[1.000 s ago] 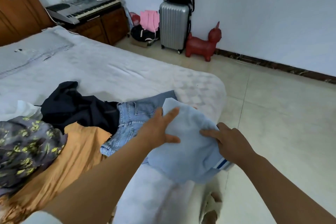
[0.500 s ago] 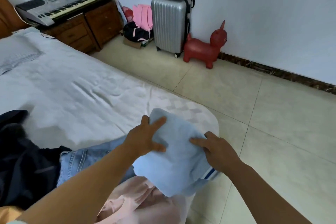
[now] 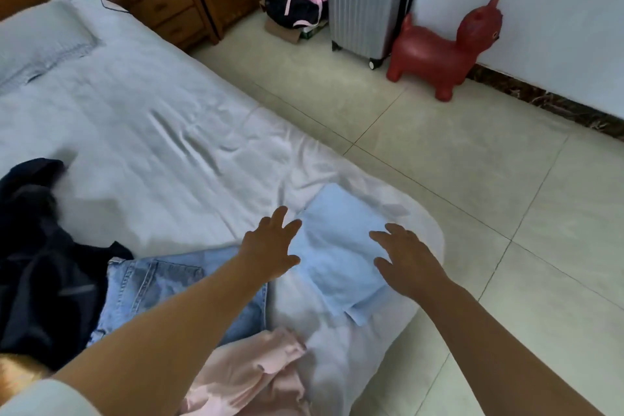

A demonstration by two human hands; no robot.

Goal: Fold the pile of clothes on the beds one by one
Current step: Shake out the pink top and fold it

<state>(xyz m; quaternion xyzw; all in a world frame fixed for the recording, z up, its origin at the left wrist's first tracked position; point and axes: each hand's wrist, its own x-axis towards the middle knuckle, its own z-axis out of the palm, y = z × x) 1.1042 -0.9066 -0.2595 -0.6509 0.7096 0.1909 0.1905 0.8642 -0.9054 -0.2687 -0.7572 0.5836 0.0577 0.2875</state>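
1. Cloth (image 3: 337,246), folded, is lying on the bed (image 3: 162,132) corner at 5 o'clock.
2. Left hand (image 3: 270,246) and right hand (image 3: 405,260) are spreading wide, flanking it, holding nothing.

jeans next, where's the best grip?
Judging from the pose, take the jeans at the waistband, coming from above on the left. That end lies flat and exposed with the pocket side up, while the leg end runs under the left forearm and the pink garment.
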